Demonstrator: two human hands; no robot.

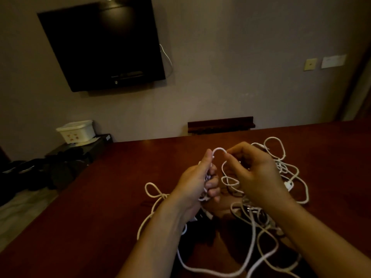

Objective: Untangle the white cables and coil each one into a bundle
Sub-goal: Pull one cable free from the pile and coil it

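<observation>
The white cables (pixel 261 189) lay tangled on the red-brown table (pixel 100 207). The left hand (pixel 197 182) gripped gathered loops; the right hand (pixel 254 177) pinched the arched strand between both. The cord appeared light, limp and snag-prone; a free end seemed the best hold.

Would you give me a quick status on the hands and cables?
Left hand grips gathered loops. Right hand pinches strand arching between hands. White cables mostly tangled on table. Nothing blocking.
</observation>
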